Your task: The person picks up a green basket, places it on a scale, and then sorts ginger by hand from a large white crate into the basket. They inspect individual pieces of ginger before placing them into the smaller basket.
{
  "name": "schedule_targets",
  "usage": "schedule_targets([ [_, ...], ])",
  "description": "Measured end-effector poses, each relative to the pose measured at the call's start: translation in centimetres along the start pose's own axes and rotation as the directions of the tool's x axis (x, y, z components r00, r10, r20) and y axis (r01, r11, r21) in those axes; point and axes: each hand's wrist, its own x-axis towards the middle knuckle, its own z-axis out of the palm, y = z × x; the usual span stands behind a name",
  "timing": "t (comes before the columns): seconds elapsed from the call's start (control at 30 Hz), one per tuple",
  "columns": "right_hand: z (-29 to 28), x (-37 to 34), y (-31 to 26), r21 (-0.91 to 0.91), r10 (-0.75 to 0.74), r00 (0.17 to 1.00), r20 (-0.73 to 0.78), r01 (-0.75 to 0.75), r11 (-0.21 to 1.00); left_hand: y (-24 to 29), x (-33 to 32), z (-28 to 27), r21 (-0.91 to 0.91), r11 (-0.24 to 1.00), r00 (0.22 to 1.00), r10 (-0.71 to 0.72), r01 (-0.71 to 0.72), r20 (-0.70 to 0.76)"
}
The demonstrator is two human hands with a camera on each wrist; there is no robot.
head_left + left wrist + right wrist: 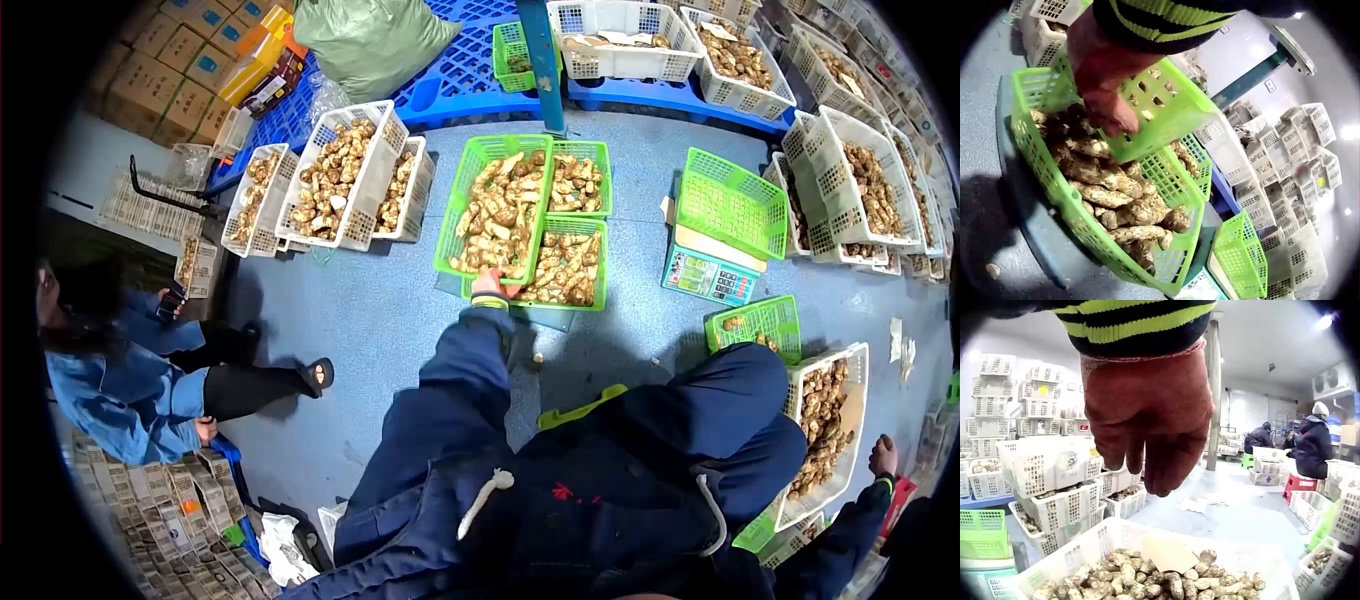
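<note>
My left hand (492,284) grips the near end of a green plastic basket (447,215) full of mushrooms (500,205). In the left wrist view, that hand (1107,81) has its fingers bent at the basket's wall (1166,119). This basket overlaps a lower green basket (1079,215) of long, soil-flecked mushrooms (1138,209). Another green basket (606,165) of mushrooms stands behind. Off to the right, my right hand (883,456) hangs with loosely curled, unloaded fingers. The right wrist view has this hand (1147,406) above a white crate (1116,531) of small mushrooms.
A bare green basket (735,205) sits on a scale (705,275) to the right. White crates (375,130) of mushrooms stand left, more stacked right. A person in a denim jacket (130,370) is at the left. A post (542,65) rises by blue pallets (430,85).
</note>
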Motion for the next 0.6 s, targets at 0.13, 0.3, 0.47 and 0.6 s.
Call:
schedule_targets([
  [0.13, 2.0, -0.9, -4.5, -0.094, -0.028, 0.999, 0.042, 0.032, 0.995, -1.0, -3.4, -2.0, -0.188, 0.971, 0.988, -0.134, 0.146, 0.074],
  [0.3, 6.0, 4.2, -5.8, -0.231, -0.102, 0.991, 0.083, 0.119, 0.966, 0.3, -5.5, -5.4, -0.876, -0.355, 0.548, -0.684, 0.325, 0.481],
  [0.47, 8.9, 4.8, -7.7, -0.052, -0.077, 0.984, 0.161, 0.086, 0.995, -3.8, -10.4, -3.8, -0.326, 0.902, 0.931, -0.340, 0.283, -0.131],
  [0.6, 6.9, 5.7, -7.0, -0.113, -0.139, 0.971, 0.196, 0.163, 0.980, -4.6, -12.8, -7.3, 0.073, 0.974, 0.965, -0.199, 0.214, -0.172],
])
